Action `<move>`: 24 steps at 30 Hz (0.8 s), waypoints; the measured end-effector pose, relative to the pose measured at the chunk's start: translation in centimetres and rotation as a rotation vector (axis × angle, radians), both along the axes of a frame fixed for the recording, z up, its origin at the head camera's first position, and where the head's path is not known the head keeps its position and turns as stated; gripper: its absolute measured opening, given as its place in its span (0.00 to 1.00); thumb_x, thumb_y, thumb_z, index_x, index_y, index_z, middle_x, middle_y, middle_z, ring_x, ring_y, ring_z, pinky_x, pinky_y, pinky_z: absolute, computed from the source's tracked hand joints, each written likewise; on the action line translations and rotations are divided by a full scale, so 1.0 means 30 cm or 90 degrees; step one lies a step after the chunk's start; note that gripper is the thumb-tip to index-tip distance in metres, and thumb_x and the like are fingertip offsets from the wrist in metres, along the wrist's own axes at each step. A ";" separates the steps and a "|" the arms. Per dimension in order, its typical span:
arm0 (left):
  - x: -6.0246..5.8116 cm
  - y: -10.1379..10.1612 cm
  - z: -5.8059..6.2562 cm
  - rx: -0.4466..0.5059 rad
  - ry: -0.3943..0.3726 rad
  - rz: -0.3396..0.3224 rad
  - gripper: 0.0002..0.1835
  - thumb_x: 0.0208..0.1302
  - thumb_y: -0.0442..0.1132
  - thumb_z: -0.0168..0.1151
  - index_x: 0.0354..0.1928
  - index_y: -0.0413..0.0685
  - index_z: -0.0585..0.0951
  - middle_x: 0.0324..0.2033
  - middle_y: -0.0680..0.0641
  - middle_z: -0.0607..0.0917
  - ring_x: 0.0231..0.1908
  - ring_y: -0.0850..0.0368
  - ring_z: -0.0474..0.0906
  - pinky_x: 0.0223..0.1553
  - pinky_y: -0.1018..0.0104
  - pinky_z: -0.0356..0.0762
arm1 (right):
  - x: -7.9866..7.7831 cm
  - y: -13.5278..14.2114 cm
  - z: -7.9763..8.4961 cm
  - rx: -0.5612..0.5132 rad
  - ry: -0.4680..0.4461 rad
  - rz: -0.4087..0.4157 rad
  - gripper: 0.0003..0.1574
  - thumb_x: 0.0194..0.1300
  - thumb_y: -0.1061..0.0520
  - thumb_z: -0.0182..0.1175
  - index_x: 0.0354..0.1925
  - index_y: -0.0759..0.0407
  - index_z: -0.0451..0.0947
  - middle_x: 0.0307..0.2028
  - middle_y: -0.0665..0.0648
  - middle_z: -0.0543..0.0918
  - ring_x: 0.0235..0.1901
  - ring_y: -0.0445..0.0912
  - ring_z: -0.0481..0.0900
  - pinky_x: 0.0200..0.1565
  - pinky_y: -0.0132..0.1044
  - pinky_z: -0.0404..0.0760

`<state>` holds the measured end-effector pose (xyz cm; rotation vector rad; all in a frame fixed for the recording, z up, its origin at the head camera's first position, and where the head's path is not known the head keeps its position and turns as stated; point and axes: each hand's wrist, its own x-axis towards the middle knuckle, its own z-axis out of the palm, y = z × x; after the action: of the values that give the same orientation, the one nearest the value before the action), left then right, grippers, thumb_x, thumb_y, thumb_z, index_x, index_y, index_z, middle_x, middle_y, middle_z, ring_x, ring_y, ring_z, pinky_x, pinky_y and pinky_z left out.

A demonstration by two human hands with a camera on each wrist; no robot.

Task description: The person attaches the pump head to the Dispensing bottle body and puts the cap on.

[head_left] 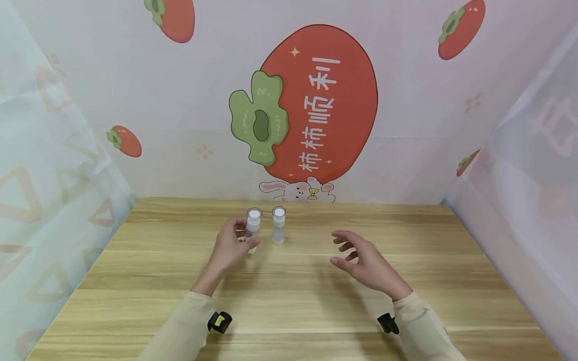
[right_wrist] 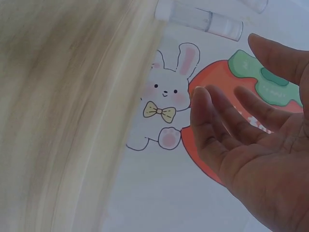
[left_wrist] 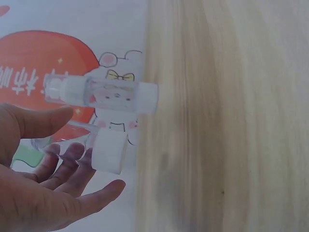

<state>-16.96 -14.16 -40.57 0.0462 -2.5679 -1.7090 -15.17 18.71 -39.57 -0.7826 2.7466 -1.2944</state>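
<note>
Two small clear bottles with white collars and white bases are on the wooden table near its back edge. My left hand (head_left: 231, 246) is around the left bottle (head_left: 253, 226), its thumb in front and its fingers curled behind. In the left wrist view, those fingers (left_wrist: 72, 157) partly cover the bottle, and its white base (left_wrist: 109, 151) points away from the palm. The right bottle (head_left: 279, 228) stands upright just beside it, untouched. My right hand (head_left: 367, 261) hovers over the table to the right, fingers loosely bent and apart, holding nothing.
Behind the wooden table (head_left: 289, 301) rises a white backdrop (head_left: 402, 165) printed with a large red persimmon and a rabbit. Pale patterned sheets (head_left: 49, 165) close off both sides. A small black device (head_left: 220, 321) is strapped to my left wrist, and another (head_left: 388, 323) to my right.
</note>
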 end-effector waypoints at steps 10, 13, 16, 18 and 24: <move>-0.063 -0.014 -0.049 0.008 -0.045 0.035 0.28 0.59 0.26 0.70 0.59 0.30 0.69 0.55 0.31 0.75 0.58 0.34 0.76 0.58 0.47 0.77 | -0.004 0.011 -0.022 0.011 -0.013 0.012 0.35 0.66 0.57 0.69 0.68 0.57 0.69 0.57 0.56 0.79 0.52 0.58 0.80 0.50 0.47 0.82; -0.076 -0.011 -0.054 0.004 -0.051 0.038 0.28 0.59 0.26 0.70 0.60 0.29 0.69 0.56 0.31 0.74 0.58 0.33 0.75 0.58 0.46 0.76 | -0.003 0.013 -0.026 0.015 -0.014 0.017 0.36 0.66 0.58 0.69 0.68 0.57 0.69 0.57 0.58 0.79 0.52 0.59 0.80 0.49 0.45 0.82; -0.085 -0.009 -0.059 0.001 -0.058 0.042 0.29 0.59 0.26 0.71 0.60 0.29 0.69 0.56 0.31 0.74 0.59 0.33 0.75 0.58 0.45 0.76 | -0.002 0.015 -0.030 0.017 -0.020 0.022 0.35 0.67 0.58 0.69 0.68 0.58 0.68 0.58 0.61 0.79 0.52 0.59 0.80 0.50 0.45 0.82; -0.088 -0.006 -0.059 -0.002 -0.061 0.046 0.29 0.59 0.27 0.71 0.60 0.30 0.69 0.56 0.31 0.74 0.58 0.34 0.75 0.57 0.44 0.76 | -0.001 0.016 -0.031 0.018 -0.024 0.022 0.36 0.67 0.58 0.69 0.68 0.58 0.68 0.58 0.62 0.79 0.52 0.59 0.80 0.50 0.45 0.82; -0.097 0.002 -0.060 0.003 -0.070 0.049 0.29 0.61 0.28 0.70 0.60 0.28 0.68 0.56 0.31 0.73 0.57 0.34 0.76 0.57 0.45 0.76 | -0.001 0.019 -0.034 0.024 -0.032 0.023 0.36 0.67 0.56 0.69 0.69 0.59 0.68 0.58 0.62 0.79 0.52 0.59 0.79 0.50 0.46 0.82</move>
<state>-19.88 -14.11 -42.38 0.2439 -2.6005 -1.7316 -15.21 19.28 -40.60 -0.7816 2.6973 -1.2345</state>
